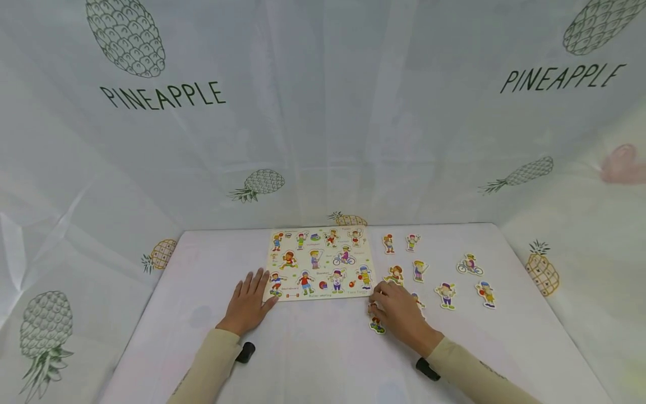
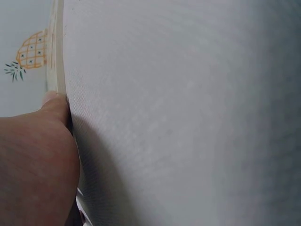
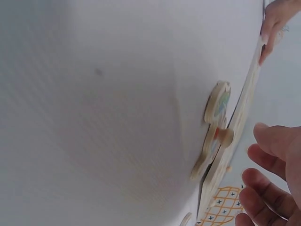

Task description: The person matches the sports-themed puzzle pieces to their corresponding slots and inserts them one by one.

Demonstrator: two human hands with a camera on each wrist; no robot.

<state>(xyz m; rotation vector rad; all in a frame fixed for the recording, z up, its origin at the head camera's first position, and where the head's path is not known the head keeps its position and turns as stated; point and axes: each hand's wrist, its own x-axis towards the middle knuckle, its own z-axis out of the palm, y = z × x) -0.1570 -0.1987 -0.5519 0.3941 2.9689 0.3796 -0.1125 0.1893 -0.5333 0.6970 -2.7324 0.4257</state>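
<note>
A pale wooden puzzle board (image 1: pixel 313 275) with printed sports figures lies on the table. My left hand (image 1: pixel 247 303) rests beside its lower left corner, fingers spread, thumb at the board's edge in the left wrist view. At the lower right corner, my right hand (image 1: pixel 401 314) hovers over loose puzzle pieces, fingers loosely bent. Below its fingers lies a skateboarder piece (image 1: pixel 377 325). In the right wrist view a thick piece (image 3: pixel 216 106) with a round wooden knob (image 3: pixel 225 137) stands apart from the fingertips (image 3: pixel 261 128). Another piece (image 1: pixel 418 300) is partly hidden behind the right hand.
Right of the board lie more pieces: a cyclist (image 1: pixel 470 265), a batter (image 1: pixel 446 296), a blue-capped player (image 1: pixel 486 295), a runner (image 1: pixel 393 275), a fencer-like figure (image 1: pixel 419 271) and two small ones at the back. A pineapple-printed sheet (image 1: pixel 323 123) hangs behind the table.
</note>
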